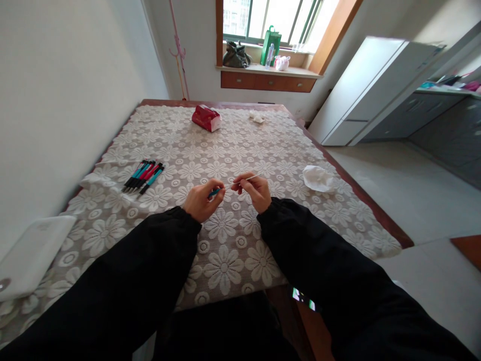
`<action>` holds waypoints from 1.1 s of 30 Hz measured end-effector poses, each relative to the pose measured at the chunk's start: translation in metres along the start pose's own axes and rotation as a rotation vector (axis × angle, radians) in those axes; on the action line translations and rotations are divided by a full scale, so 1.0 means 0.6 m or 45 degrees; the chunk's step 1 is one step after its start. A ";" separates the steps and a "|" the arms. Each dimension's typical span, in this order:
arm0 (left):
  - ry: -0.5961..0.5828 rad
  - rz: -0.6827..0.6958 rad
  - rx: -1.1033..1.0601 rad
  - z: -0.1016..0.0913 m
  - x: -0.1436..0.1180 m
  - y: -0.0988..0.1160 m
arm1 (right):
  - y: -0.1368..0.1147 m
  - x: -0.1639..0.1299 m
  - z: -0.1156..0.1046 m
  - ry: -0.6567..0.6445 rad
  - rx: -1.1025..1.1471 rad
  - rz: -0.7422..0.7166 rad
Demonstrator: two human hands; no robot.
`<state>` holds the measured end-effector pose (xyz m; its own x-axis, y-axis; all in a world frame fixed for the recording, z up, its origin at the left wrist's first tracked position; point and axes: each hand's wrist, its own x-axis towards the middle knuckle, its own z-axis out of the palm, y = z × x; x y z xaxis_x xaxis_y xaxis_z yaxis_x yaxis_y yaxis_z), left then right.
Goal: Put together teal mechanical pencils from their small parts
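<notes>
My left hand [202,201] is closed over the lace-covered table, its fingers around a teal pen barrel [214,192], mostly hidden by them. Close by on the right, my right hand [256,191] pinches a thin white pen refill [254,177] between thumb and fingers. The refill slants up to the right, with its lower end pointing toward the left hand; whether it touches the barrel is too small to tell. Off to the left, several teal, red and black pens [143,175] lie side by side on the cloth.
A flower-patterned lace tablecloth [224,268] covers the table. Toward the back are a red tissue pack [205,118] and crumpled tissue [257,117]. White crumpled paper [317,178] lies at right, a white case [35,255] at the left edge. A lit phone [303,299] shows below the front edge.
</notes>
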<state>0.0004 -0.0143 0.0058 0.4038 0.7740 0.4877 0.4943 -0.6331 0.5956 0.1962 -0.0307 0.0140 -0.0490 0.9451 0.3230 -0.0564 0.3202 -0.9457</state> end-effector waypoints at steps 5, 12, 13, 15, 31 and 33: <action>0.053 -0.025 -0.008 0.001 0.000 -0.004 | 0.006 -0.001 -0.002 -0.030 0.008 -0.029; 0.010 0.014 -0.070 0.002 -0.001 -0.008 | 0.013 -0.003 -0.001 -0.102 0.020 0.003; -0.001 0.033 -0.059 0.002 -0.001 -0.007 | 0.012 -0.004 0.000 -0.101 0.035 0.005; -0.035 0.062 -0.046 0.002 -0.001 -0.005 | 0.009 -0.005 0.000 -0.108 0.058 -0.001; -0.057 0.006 -0.024 0.001 0.002 0.002 | 0.022 0.003 0.002 -0.079 0.342 0.263; -0.065 0.014 -0.027 0.001 0.001 0.002 | 0.025 0.003 0.000 -0.044 0.285 0.234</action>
<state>0.0016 -0.0146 0.0065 0.4480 0.7657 0.4615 0.4736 -0.6411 0.6040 0.1951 -0.0245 0.0005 -0.1124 0.9820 0.1520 -0.2616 0.1183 -0.9579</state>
